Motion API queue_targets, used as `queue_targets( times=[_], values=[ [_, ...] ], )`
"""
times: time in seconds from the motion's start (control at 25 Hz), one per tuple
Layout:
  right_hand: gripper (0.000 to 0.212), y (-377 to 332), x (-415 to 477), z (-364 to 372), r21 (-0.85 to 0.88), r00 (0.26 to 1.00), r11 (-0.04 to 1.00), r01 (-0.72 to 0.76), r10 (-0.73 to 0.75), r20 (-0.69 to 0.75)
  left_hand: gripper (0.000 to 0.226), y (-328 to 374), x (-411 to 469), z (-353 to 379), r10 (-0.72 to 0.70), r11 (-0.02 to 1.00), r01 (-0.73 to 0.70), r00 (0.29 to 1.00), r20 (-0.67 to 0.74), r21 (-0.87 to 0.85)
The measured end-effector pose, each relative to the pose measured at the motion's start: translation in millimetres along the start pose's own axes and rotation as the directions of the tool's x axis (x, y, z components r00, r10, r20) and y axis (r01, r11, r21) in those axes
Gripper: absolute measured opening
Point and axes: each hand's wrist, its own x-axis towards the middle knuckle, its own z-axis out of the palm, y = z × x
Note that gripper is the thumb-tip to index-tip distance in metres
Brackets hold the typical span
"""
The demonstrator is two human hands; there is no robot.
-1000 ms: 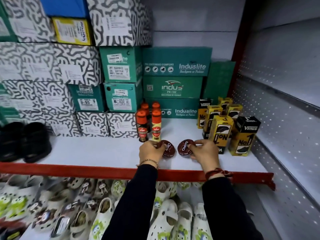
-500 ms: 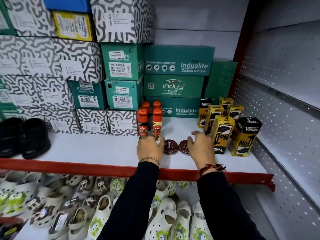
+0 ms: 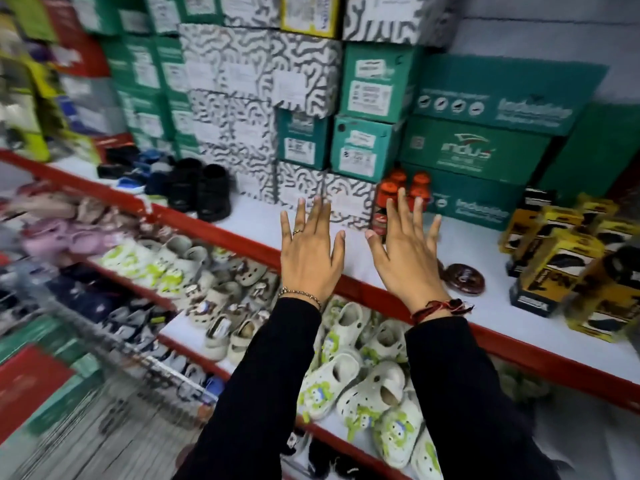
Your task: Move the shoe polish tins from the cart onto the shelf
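A dark red shoe polish tin lies flat on the white shelf with a red front edge, just right of my right hand. A second tin is mostly hidden behind that hand. My left hand and my right hand hover over the shelf's front edge, palms down, fingers spread, holding nothing. The wire cart shows blurred at the lower left; I cannot make out any tins in it.
Red-capped polish bottles stand behind my right hand. Yellow and black polish boxes crowd the shelf's right. Stacked shoe boxes line the back, black shoes sit left, white clogs fill the lower shelf.
Both hands let go of the two tins and pulled back with fingers spread. The view swung left, bringing the cart and left shelves into sight.
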Motion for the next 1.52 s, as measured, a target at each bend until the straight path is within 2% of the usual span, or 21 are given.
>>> queue_targets(
  times=[0.16,0.32,0.52,0.64,0.76,0.84,0.92,1.04,1.08,1.16,1.32,1.4,1.52],
  values=[
    [0.07,-64.3,-14.6,29.7,0.114,0.978,0.977,0.178,-0.188,0.087,0.062,-56.2,-42.5,-28.6,-0.166,0.981,0.169,0.985,-0.038,0.091],
    [0.07,-130.6,-40.5,70.4,0.221,0.921,0.927,0.304,-0.345,0.182,0.063,-118.8,-95.5,-48.3,-0.328,0.927,0.328,0.944,-0.031,0.181],
    [0.067,-215.9,-83.2,143.1,0.369,0.786,0.843,0.391,-0.514,0.343,0.064,-211.4,-170.2,-59.8,-0.565,0.799,0.548,0.825,-0.003,0.249],
    [0.065,-252.7,-109.9,194.6,0.423,0.652,0.806,0.414,-0.587,0.479,0.062,-263.7,-216.8,-52.3,-0.693,0.701,0.669,0.721,0.015,0.245],
    [0.053,-280.7,-140.8,258.4,0.434,0.504,0.821,0.371,-0.571,0.648,0.062,-318.0,-268.4,-30.7,-0.84,0.542,0.821,0.536,0.083,0.177],
    [0.038,-292.1,-161.6,305.6,0.386,0.457,0.876,0.291,-0.481,0.748,0.059,-347.2,-295.9,-7.2,-0.918,0.382,0.918,0.363,0.159,0.105],
    [0.034,-299.9,-178.9,353.8,0.297,0.388,0.917,0.267,-0.384,0.838,0.06,-371.6,-315.5,24.9,-0.949,0.192,0.976,0.157,0.273,0.106],
    [0.036,-302.1,-198.4,418.2,0.171,0.264,0.95,0.261,-0.241,0.934,0.065,-398.3,-344.4,81.8,-0.882,0.044,0.961,-0.091,0.462,0.273],
    [0.039,-300.7,-204.2,440.8,0.132,0.227,0.962,0.239,-0.188,0.956,0.065,-405.5,-354.8,100.8,-0.852,0.018,0.943,-0.159,0.499,0.332],
    [0.048,-295.9,-214.0,482.1,0.047,0.199,0.975,0.217,-0.091,0.976,0.06,-420.0,-380.1,137.4,-0.818,-0.002,0.898,-0.255,0.515,0.44],
    [0.059,-290.2,-230.2,542.9,-0.059,0.192,0.959,0.276,0.005,0.981,0.042,-450.1,-429.2,205.1,-0.823,-0.008,0.845,-0.31,0.477,0.535],
    [0.065,-291.1,-238.4,564.5,-0.082,0.191,0.961,0.264,0.031,0.981,0.044,-454.1,-439.6,220.9,-0.844,0.058,0.817,-0.267,0.466,0.574],
    [0.06,-292.8,-246.6,585.9,-0.102,0.208,0.969,0.225,0.054,0.977,0.041,-448.6,-434.8,216.8,-0.869,0.063,0.834,-0.224,0.44,0.548]
  ],
)
